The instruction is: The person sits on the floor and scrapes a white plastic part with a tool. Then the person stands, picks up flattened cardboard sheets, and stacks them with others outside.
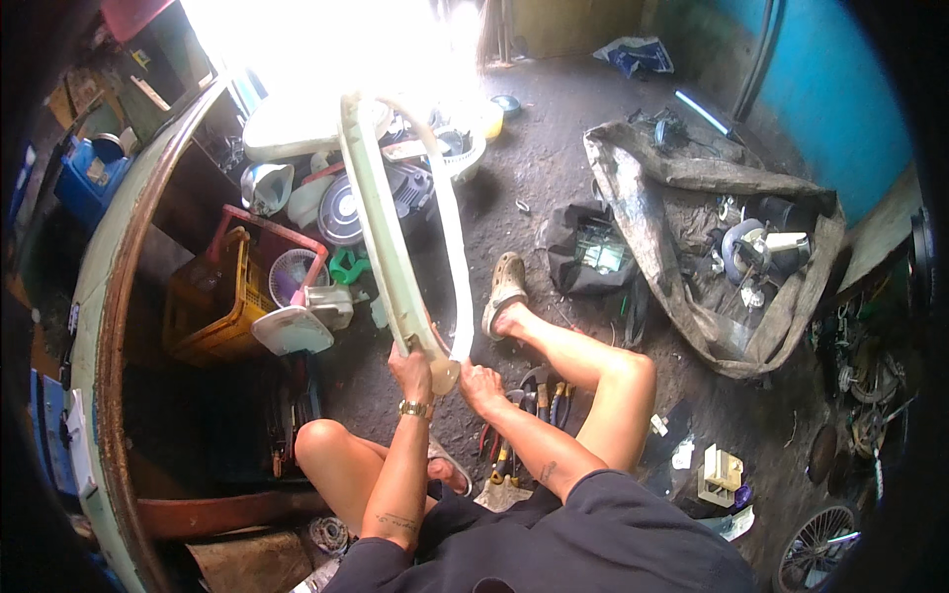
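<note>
While both hands grasp the cream fan housing (395, 227), left hand (412, 368) and right hand (481, 383) at its base, a yellow crate (213, 311) beside it holds fan parts; pliers (514, 435) lie on the floor.

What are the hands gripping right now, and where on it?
Both hands, left hand and right hand, grip the long pale plastic fan column at its near, lower end.
</note>
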### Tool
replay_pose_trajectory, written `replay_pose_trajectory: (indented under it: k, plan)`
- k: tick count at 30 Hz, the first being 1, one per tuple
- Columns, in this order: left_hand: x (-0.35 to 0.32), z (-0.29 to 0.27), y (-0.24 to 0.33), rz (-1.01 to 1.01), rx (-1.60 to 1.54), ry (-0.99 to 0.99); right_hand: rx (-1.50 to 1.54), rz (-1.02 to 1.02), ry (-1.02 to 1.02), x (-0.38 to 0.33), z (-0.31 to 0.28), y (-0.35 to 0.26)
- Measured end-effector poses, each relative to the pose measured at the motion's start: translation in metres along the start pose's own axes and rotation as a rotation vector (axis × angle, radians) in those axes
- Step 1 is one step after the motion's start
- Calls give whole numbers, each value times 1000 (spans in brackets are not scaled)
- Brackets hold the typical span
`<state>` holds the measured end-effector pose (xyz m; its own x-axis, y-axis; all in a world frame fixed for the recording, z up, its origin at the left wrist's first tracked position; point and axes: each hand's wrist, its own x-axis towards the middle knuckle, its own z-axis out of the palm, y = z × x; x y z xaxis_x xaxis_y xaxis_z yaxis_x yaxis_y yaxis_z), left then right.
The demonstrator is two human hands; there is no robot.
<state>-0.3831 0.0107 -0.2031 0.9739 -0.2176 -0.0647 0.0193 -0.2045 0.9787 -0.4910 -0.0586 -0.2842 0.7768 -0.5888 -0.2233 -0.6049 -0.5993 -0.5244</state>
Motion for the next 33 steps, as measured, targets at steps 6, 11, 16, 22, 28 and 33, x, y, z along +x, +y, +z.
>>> replay_pose_trajectory:
  k: [6, 11, 16, 22, 28, 33]
  plan:
    - [6, -3, 21, -11, 90, 61, 95, -38, 7, -9, -19, -4]
    - [1, 2, 21, -5, 44, 7, 178, 79, 28, -45, -33, -17]
    - [0, 6, 19, -54, 9, 27, 111, 49, 6, -35, -22, -3]
    - [15, 0, 0, 59, 72, 46, 21, -39, 46, -4, 5, 8]
    - [36, -15, -8, -109, -44, 46, 123, -25, -28, 1, -18, 4]
    - [35, -16, 5, -55, 28, 32, 197, 83, -46, -36, -38, -7]
